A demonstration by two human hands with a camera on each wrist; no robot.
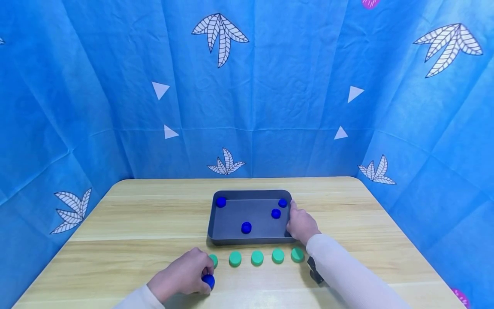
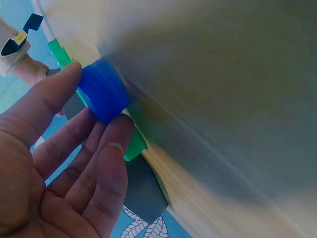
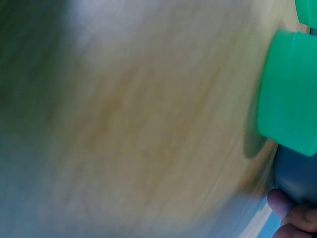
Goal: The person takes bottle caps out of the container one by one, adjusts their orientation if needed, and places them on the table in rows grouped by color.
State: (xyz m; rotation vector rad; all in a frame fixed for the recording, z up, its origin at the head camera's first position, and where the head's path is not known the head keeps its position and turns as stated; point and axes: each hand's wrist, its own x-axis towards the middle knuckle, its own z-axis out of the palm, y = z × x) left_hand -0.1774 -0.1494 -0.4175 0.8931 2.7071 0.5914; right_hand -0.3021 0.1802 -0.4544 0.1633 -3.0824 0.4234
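Between the thumb and fingertips of my left hand (image 1: 187, 272) is a blue round cap (image 1: 208, 281), held just above the near part of the table. The left wrist view shows this blue cap (image 2: 104, 90) pinched on its sides. A row of several green round caps (image 1: 257, 257) lies on the table, the leftmost partly behind the left fingers. Beyond them stands a dark grey tray (image 1: 251, 241) with several blue caps (image 1: 246, 228) scattered inside. My right hand (image 1: 302, 224) grips the tray's right side, index finger along the rim; some fingers (image 3: 299, 218) show beside it.
The wooden table (image 1: 154, 210) has rounded far corners. Blue patterned cloth (image 1: 251, 98) hangs behind it and along both sides. A black strap device (image 1: 315, 271) is on the right wrist, close to the rightmost green cap.
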